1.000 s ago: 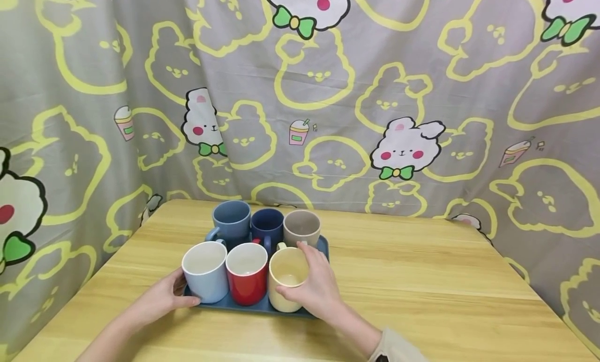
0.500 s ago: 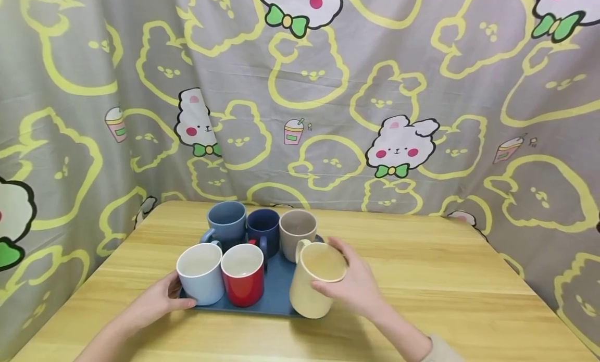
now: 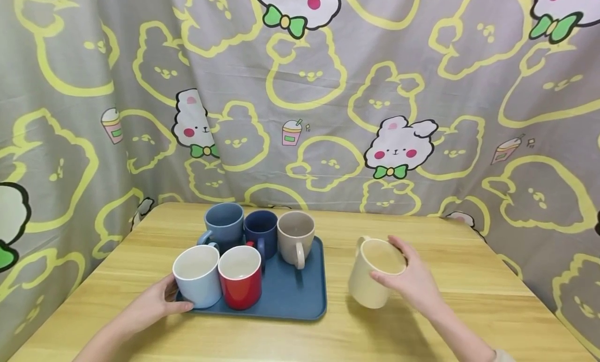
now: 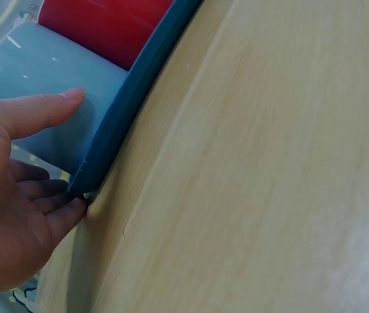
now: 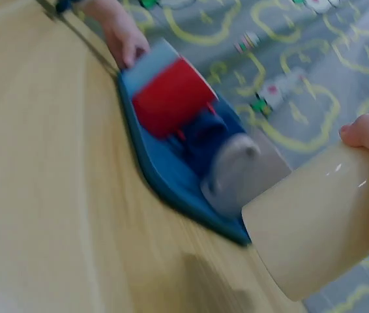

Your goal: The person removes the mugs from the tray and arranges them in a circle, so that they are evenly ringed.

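My right hand grips a pale yellow mug by its rim and side, tilted above the table, right of the blue tray. In the right wrist view this mug fills the lower right. My left hand holds the tray's front left corner, beside a light blue mug. In the left wrist view, the fingers meet the tray's edge and the thumb lies before the mug. Also on the tray stand a red mug, a grey-blue mug, a navy mug and a beige mug.
The wooden table extends to the right of the tray and in front of it. A patterned grey curtain hangs behind the table and along its sides. The tray's front right part is bare.
My right hand has lifted the yellow mug off the tray's front right and carried it rightward over the table. My left hand stays at the tray's corner.
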{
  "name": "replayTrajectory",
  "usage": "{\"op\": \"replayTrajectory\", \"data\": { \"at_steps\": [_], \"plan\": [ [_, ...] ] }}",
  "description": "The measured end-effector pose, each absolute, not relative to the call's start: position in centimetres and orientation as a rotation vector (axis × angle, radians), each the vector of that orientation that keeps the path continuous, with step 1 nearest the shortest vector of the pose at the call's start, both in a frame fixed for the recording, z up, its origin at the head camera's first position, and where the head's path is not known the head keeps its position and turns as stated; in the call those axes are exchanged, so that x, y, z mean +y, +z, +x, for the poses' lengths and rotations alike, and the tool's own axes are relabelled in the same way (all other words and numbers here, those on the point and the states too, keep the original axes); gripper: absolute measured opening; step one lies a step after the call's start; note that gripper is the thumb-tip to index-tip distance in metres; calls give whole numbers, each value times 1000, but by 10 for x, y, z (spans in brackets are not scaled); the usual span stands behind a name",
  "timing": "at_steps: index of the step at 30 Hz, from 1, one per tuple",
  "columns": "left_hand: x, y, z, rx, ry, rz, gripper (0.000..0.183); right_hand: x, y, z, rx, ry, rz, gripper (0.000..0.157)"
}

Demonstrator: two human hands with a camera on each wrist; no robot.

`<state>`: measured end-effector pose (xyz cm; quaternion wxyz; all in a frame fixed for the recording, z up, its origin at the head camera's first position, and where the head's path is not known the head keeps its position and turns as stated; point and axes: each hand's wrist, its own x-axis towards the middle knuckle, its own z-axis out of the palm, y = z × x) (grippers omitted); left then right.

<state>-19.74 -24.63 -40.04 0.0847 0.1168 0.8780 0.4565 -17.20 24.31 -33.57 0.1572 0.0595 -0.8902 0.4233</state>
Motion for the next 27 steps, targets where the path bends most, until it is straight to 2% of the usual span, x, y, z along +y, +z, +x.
{"op": "replayTrajectory", "data": {
  "at_steps": [11,21,27],
  "plan": [
    [-247,-403,-198,2630,1369,361,85,302,-356,-218,-2579,1147,63,92],
    [-252,-408,-196,2640,1364,387,83,325,-378,-248,-2608,1100,41,94],
    [-248,-407,-200,2652,1370,407,82,341,-375,-261,-2585,1162,72,94]
  ]
}}
